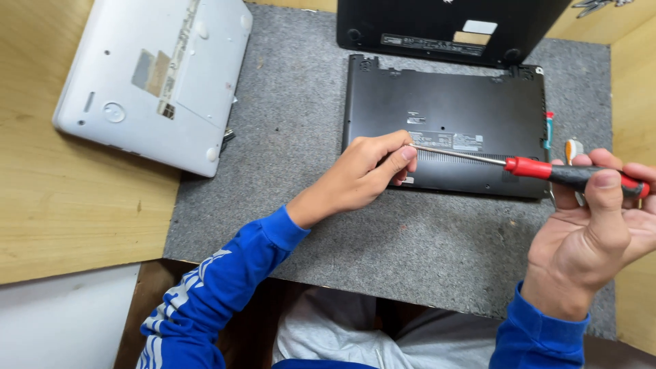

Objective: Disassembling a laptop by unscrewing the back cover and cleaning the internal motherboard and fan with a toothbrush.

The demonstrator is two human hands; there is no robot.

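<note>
Screwdriver [547, 167]: handle gripped by right hand [601, 225] fingers; left hand [365, 174] fingers pinch the shaft tip over the black laptop [447, 130] near the counter's [82, 205] far edge.

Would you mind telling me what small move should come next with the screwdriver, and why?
Probably lower the tip into a screw on the black laptop base. The right hand holds the screwdriver level, while the left hand pinches its tip above the base.

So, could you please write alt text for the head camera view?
The right hand holds a red-and-black screwdriver whose tip the left hand pinches above an upturned black laptop on a grey mat. A white laptop lies upside down at left.
</note>
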